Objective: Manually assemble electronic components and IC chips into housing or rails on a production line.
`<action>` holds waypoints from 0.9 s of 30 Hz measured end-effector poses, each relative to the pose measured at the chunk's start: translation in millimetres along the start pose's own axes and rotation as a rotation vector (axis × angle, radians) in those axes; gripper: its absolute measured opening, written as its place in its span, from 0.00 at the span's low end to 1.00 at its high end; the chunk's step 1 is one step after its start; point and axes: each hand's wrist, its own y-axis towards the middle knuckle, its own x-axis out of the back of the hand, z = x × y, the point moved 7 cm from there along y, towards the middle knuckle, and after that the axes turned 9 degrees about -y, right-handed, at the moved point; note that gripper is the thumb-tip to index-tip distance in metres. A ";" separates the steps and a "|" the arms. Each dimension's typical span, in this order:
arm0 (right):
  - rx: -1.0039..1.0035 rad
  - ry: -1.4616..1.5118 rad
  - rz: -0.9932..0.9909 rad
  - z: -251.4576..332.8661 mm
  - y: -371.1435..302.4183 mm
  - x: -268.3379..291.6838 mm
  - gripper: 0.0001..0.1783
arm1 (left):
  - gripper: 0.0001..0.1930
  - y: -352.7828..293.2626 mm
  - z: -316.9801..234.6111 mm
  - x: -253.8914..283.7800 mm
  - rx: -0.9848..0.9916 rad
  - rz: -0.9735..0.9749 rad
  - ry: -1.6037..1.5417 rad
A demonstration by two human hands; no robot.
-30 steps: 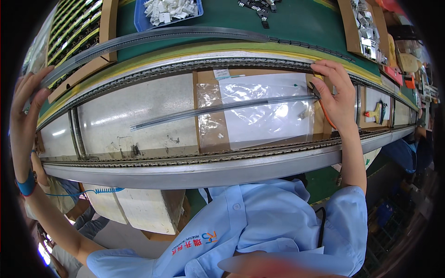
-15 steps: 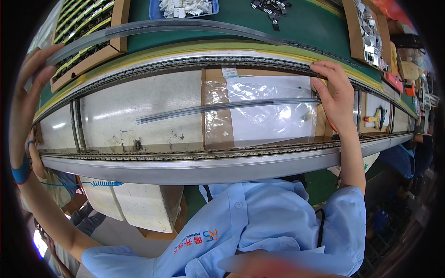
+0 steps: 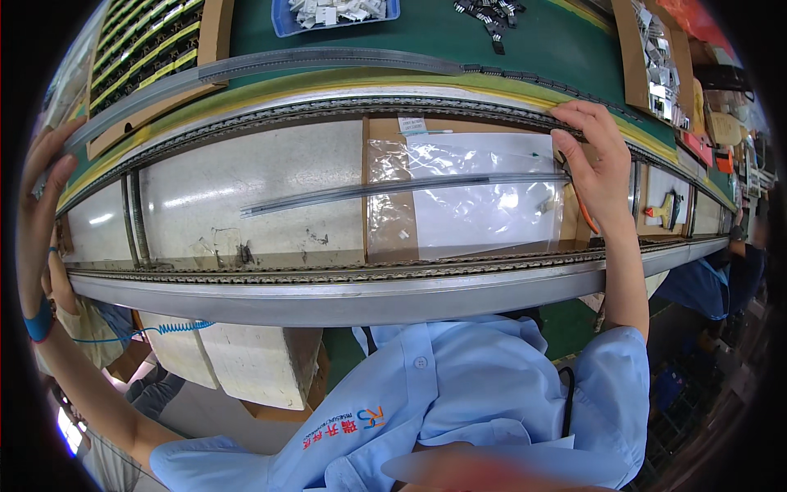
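My right hand (image 3: 602,168) rests on the right edge of a brown cardboard sheet (image 3: 389,221) lying on the conveyor. A clear plastic bag (image 3: 484,197) lies on the cardboard, and a long thin grey strip (image 3: 344,195) runs from the bare conveyor plate into the bag. Thumb and fingers close at the strip's right end. At the far left my left hand (image 3: 41,193), with a blue wristband, curls around the left end of a long grey rail (image 3: 270,64) that arcs along the green bench.
Chain tracks (image 3: 328,275) border the conveyor plate, with a metal front rail (image 3: 352,299) below. On the green bench stand a blue tray of white parts (image 3: 336,12), black parts (image 3: 492,12) and cardboard boxes (image 3: 656,66). Another cardboard sheet with a tool (image 3: 668,209) follows on the right.
Both hands keep their places on the strip and the rail. The view has shifted slightly; the cardboard and bag sit a little further right in it.
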 end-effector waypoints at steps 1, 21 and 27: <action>-0.015 0.008 0.008 -0.4 0.4 -0.5 0.12 | 0.21 -2.4 -0.4 1.2 0.025 -0.002 0.003; 0.022 -0.005 0.043 24.1 18.5 -13.5 0.11 | 0.23 -26.8 39.5 -13.4 0.124 -0.085 -0.271; 0.026 0.020 0.064 29.2 26.0 -18.4 0.11 | 0.22 -31.6 38.6 5.3 0.075 0.018 -0.195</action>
